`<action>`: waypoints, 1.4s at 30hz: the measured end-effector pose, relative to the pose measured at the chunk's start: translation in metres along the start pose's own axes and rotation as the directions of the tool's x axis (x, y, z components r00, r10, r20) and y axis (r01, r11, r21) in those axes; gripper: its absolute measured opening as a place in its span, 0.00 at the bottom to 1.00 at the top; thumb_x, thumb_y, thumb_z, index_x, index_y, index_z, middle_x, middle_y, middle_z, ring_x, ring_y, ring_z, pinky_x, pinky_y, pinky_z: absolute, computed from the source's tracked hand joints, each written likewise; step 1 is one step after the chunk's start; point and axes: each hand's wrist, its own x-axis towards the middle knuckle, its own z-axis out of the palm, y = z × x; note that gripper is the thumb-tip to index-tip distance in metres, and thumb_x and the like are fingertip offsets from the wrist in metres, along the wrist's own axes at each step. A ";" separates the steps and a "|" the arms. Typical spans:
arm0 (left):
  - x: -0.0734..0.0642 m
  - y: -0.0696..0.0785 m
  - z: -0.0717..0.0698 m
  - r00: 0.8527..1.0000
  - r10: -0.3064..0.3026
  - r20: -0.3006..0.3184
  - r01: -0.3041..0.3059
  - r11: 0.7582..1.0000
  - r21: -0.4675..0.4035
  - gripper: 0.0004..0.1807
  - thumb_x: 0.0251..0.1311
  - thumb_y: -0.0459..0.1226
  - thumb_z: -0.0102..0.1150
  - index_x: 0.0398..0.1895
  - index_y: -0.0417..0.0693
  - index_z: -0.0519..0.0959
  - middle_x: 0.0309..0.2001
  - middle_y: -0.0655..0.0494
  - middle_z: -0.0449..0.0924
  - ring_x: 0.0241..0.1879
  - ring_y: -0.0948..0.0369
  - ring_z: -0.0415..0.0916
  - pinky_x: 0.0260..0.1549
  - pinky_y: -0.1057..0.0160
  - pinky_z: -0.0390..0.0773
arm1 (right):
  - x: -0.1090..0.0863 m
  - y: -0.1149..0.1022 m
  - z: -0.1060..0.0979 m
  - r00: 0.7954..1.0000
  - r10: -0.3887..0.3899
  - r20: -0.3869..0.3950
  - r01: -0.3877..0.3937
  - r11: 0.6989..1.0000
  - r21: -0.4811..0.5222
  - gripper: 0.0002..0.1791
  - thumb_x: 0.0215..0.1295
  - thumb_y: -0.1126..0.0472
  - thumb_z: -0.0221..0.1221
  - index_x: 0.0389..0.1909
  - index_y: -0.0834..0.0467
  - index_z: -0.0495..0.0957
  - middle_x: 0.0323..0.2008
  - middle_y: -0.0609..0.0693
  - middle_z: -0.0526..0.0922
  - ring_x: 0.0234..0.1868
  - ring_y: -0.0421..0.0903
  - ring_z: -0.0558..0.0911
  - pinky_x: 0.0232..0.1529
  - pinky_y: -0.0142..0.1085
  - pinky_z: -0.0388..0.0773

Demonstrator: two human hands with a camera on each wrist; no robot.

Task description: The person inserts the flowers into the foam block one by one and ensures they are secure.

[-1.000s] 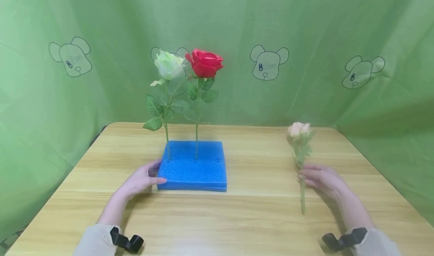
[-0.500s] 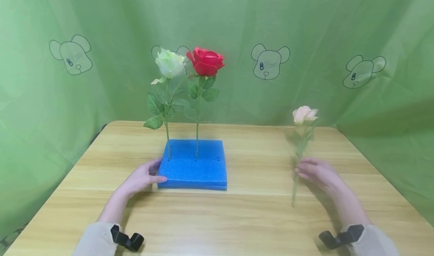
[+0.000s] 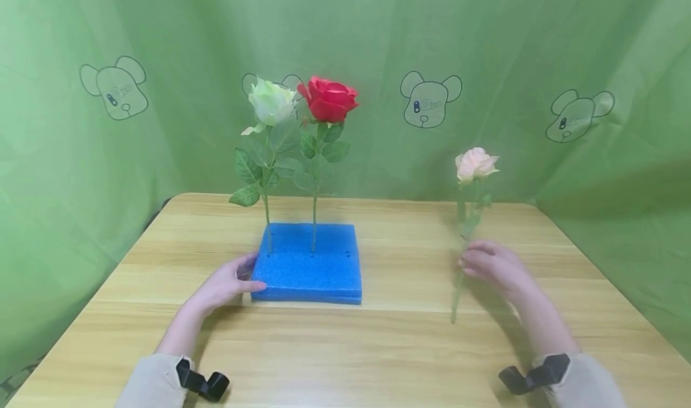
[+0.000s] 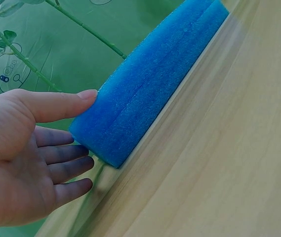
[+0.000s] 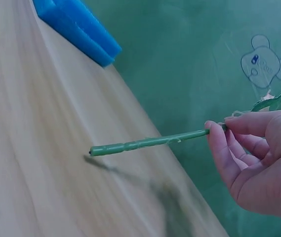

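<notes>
My right hand (image 3: 493, 267) pinches a pale pink rose (image 3: 475, 164) by its green stem, flower end up. The stem's cut lower end (image 5: 98, 150) hangs over the tabletop in the right wrist view, its shadow close by. At the left, my left hand (image 3: 227, 282) lies against the near left corner of a blue foam block (image 3: 308, 276). Its thumb touches the front edge of the foam, and the other fingers extend loosely by its left side. A white-green rose (image 3: 272, 102) and a red rose (image 3: 329, 99) stand upright in holes of the block.
Under everything is a wood-grain table (image 3: 399, 354). Small holes dot the top of the foam block, including one at its right (image 3: 348, 253). A green curtain (image 3: 372, 30) with bear-head drawings hangs behind and at both sides.
My right hand has raised the pink rose from lying low over the table to more upright, moving it leftward. The left hand and the foam block stay where they were.
</notes>
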 end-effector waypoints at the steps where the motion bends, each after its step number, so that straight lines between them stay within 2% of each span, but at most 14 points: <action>1: 0.000 0.000 0.000 1.000 0.000 0.000 0.000 1.000 0.000 0.44 0.53 0.38 0.64 0.66 0.26 0.52 0.65 0.30 0.54 0.63 0.37 0.55 0.62 0.43 0.55 | 0.000 -0.002 0.002 1.000 -0.004 -0.002 0.004 1.000 -0.031 0.27 0.66 0.63 0.54 0.57 0.77 0.56 0.39 0.48 0.79 0.43 0.41 0.80 0.47 0.30 0.77; 5: 0.000 0.000 0.000 1.000 0.002 0.002 -0.002 1.000 -0.003 0.44 0.53 0.37 0.64 0.66 0.26 0.52 0.65 0.30 0.55 0.63 0.37 0.55 0.62 0.43 0.56 | 0.001 -0.009 0.009 1.000 -0.018 -0.005 0.018 0.993 -0.119 0.34 0.66 0.60 0.54 0.62 0.77 0.52 0.42 0.48 0.77 0.45 0.41 0.79 0.48 0.30 0.76; 8: 0.001 -0.001 0.000 1.000 0.002 0.002 -0.002 1.000 0.002 0.44 0.53 0.37 0.64 0.66 0.26 0.52 0.65 0.30 0.55 0.63 0.37 0.55 0.62 0.43 0.56 | 0.003 -0.015 0.013 1.000 -0.026 -0.007 0.025 0.991 -0.134 0.35 0.66 0.59 0.54 0.63 0.77 0.51 0.43 0.49 0.76 0.45 0.41 0.79 0.49 0.30 0.76; 21: -0.001 0.000 0.000 1.000 0.001 -0.005 0.000 1.000 0.019 0.44 0.53 0.38 0.64 0.66 0.26 0.52 0.65 0.30 0.55 0.63 0.38 0.55 0.62 0.43 0.56 | 0.015 -0.036 0.039 0.995 -0.102 0.007 0.102 0.992 -0.071 0.32 0.66 0.65 0.53 0.62 0.79 0.50 0.41 0.50 0.75 0.42 0.40 0.81 0.47 0.31 0.77; 26: 0.000 0.001 0.000 1.000 0.003 -0.006 -0.003 1.000 0.030 0.44 0.53 0.39 0.65 0.66 0.26 0.52 0.65 0.30 0.55 0.63 0.37 0.56 0.62 0.43 0.56 | 0.020 -0.043 0.049 0.992 -0.126 0.002 0.125 0.988 -0.087 0.31 0.65 0.65 0.54 0.61 0.78 0.53 0.41 0.50 0.76 0.42 0.42 0.80 0.47 0.31 0.77; 35: 0.001 -0.003 0.000 1.000 0.005 -0.004 -0.005 1.000 0.023 0.45 0.53 0.38 0.65 0.67 0.26 0.51 0.66 0.30 0.54 0.63 0.38 0.55 0.62 0.43 0.55 | 0.028 -0.054 0.068 0.986 -0.164 -0.017 0.161 0.980 -0.113 0.30 0.63 0.66 0.55 0.60 0.77 0.56 0.45 0.59 0.74 0.40 0.41 0.81 0.46 0.31 0.78; 40: 0.002 -0.003 0.000 1.000 0.001 -0.003 -0.001 1.000 0.022 0.45 0.53 0.38 0.65 0.66 0.26 0.51 0.65 0.30 0.54 0.63 0.37 0.55 0.62 0.43 0.56 | 0.032 -0.062 0.080 0.982 -0.187 -0.017 0.184 0.976 -0.114 0.29 0.63 0.66 0.56 0.59 0.76 0.59 0.44 0.61 0.75 0.39 0.40 0.81 0.46 0.32 0.78; 42: 0.002 -0.003 0.000 1.000 0.002 -0.003 -0.002 1.000 0.025 0.45 0.53 0.38 0.65 0.66 0.26 0.51 0.65 0.30 0.54 0.63 0.37 0.56 0.62 0.42 0.56 | 0.035 -0.064 0.085 0.981 -0.194 -0.024 0.191 0.977 -0.098 0.28 0.62 0.66 0.56 0.58 0.76 0.60 0.43 0.58 0.75 0.39 0.41 0.81 0.45 0.33 0.79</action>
